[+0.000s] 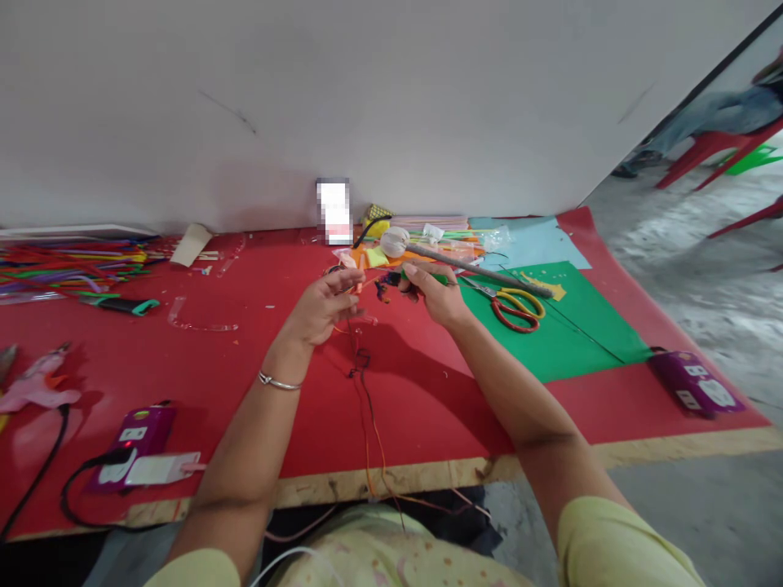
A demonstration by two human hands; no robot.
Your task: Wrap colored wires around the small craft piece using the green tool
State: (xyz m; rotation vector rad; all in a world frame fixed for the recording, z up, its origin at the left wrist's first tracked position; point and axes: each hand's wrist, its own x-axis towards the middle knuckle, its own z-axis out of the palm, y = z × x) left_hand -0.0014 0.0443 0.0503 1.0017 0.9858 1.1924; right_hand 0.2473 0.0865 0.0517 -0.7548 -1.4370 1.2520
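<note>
I can't tell what the small dark thing by the right hand is; it looks too tiny and smudgy to me. That hand hides most of the green thing in its grip. I can't make out what the left hand has at its fingertips. The phone has a screen all in blurry blocks. The left edge cuts off the pink tool and the bright sticks. The right edge chops the person and the red chair.
</note>
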